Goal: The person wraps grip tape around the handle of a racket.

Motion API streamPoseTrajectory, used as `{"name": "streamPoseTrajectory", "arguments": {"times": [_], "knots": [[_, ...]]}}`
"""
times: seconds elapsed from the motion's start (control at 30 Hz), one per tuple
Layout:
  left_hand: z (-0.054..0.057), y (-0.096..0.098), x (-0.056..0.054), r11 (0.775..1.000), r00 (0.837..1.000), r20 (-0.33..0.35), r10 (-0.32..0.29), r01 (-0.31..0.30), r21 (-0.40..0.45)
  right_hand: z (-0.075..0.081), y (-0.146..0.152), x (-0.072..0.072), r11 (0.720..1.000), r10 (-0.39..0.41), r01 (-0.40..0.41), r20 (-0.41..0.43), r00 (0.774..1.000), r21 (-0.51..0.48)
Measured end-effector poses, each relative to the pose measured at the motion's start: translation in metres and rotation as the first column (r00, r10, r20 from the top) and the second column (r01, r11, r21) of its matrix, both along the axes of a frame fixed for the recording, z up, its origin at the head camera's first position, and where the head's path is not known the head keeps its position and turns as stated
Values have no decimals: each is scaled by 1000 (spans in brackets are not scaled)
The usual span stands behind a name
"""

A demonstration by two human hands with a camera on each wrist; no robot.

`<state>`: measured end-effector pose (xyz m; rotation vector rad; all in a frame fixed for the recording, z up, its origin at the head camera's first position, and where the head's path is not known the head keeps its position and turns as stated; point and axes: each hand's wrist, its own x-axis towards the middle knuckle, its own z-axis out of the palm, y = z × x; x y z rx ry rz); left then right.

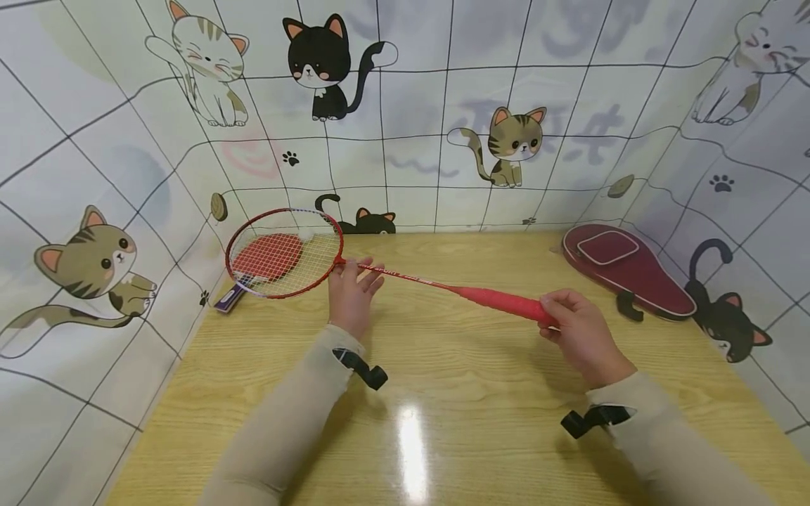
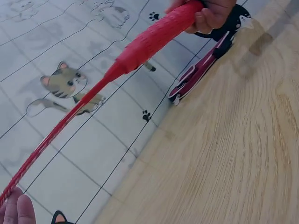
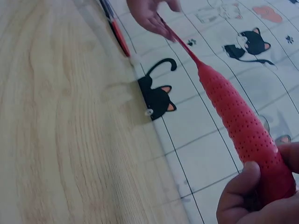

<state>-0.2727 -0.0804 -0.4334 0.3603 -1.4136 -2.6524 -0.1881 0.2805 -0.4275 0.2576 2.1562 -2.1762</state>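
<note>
A red badminton racket (image 1: 405, 275) is held above the table, its strung head to the left and its handle to the right. My right hand (image 1: 585, 337) grips the butt end of the perforated red handle grip (image 3: 238, 121), with thumb and fingers curled round it. Near the base of the racket head, my left hand (image 1: 351, 299) touches the shaft (image 2: 51, 135) with fairly straight fingers (image 2: 24, 210). Behind the strings lies a red table tennis bat (image 1: 268, 256) with a dark handle, partly covered by the racket head.
A dark red bat-shaped case (image 1: 633, 270) lies at the back right of the wooden table (image 1: 481, 393). Some small white thing (image 1: 306, 235) shows beside the bat, too unclear to name. Walls with cat prints (image 1: 418, 161) enclose the table's back and sides.
</note>
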Motion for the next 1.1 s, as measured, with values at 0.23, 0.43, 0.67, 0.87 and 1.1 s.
{"name": "streamPoseTrajectory", "arguments": {"times": [0.23, 0.43, 0.67, 0.87, 1.1], "knots": [[-4, -32, -2, 990, 994, 26, 107, -109, 91, -3, 26, -8, 992, -2, 1, -7, 1000, -125], [-5, -71, -3, 978, 977, -14, 211, -211, -2, -9, 56, -15, 983, 4, -1, 18, 1000, -181], [-2, -125, -1, 900, 970, 110, 218, -156, -406, -18, 86, -30, 993, 50, -43, 59, 997, -112], [-8, -164, 5, 838, 977, 182, 113, 5, -545, -22, 98, -42, 990, 116, -111, 43, 992, -87], [-17, -189, 10, 699, 980, 196, -13, 149, -699, -34, 109, -55, 947, 187, -189, -32, 982, -258]]}}
